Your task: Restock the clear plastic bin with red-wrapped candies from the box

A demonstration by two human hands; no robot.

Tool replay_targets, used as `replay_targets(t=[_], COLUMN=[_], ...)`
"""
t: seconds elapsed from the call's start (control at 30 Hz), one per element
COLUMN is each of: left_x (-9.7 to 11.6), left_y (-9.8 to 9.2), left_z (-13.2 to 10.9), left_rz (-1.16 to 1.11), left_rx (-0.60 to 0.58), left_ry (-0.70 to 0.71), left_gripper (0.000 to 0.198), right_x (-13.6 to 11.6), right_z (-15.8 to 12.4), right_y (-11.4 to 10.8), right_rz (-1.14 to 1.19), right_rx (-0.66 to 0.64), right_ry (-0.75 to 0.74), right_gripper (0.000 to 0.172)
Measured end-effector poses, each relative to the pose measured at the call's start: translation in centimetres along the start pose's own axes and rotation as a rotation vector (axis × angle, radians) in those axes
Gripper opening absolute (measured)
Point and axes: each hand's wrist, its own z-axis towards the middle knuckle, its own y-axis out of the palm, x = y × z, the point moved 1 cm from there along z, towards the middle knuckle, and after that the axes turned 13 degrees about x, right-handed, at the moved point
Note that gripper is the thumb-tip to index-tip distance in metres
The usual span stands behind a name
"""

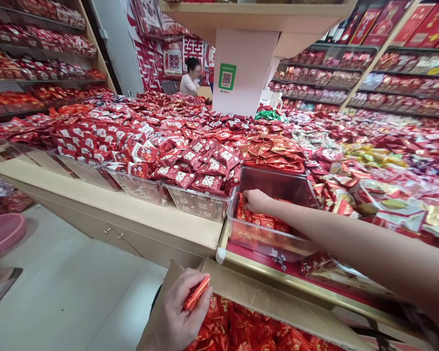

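My left hand (pixel 185 302) is closed around a small red candy packet (pixel 197 292) with gold edging, just above an open cardboard box (pixel 270 292). Many similar red packets (pixel 249 326) fill that box. My right hand (pixel 258 201) reaches into a clear plastic bin (pixel 274 180), its fingers curled down at the left side. Red packets (pixel 267 223) stand in a row on the bin's floor beneath it. The fingertips are partly hidden, so whether they hold a packet does not show.
Clear bins heaped with red candy packets (pixel 205 165) line the counter (pixel 161 214) to the left. More wrapped sweets (pixel 395 195) are piled at right. A white pillar (pixel 237 73) bears a QR sign. A person (pixel 190 80) is behind. A pink basin (pixel 3 234) lies at left.
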Motion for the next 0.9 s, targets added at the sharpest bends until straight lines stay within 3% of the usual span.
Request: replay_targets(t=[0.13,0.3,0.5,0.63,0.9], left_x=[0.0,0.0,0.1,0.1,0.1], left_y=[0.0,0.0,0.0,0.0,0.1], left_z=[0.0,-0.1,0.2,0.1,0.2], left_rz=[-0.015,0.003,0.011,0.012,-0.001], left_rx=[-0.013,0.003,0.016,0.019,0.01], left_ry=[-0.003,0.016,0.063,0.066,0.073], left_gripper=[0.031,0.026,0.025,0.025,0.028], right_x=[-0.4,-0.7,-1.6,-1.7,-1.8], right_z=[-0.6,-1.5,-2.3,-2.3,-2.7], right_y=[0.2,-0.7,-1.0,-0.7,-1.0], right_rz=[-0.034,-0.059,-0.098,-0.097,0.01], right_rx=[0.101,0.016,-0.048,0.005,0.004], right_ry=[-0.099,-0.147,-0.217,-0.178,-0.104], right_gripper=[0.026,0.024,0.043,0.036,0.048])
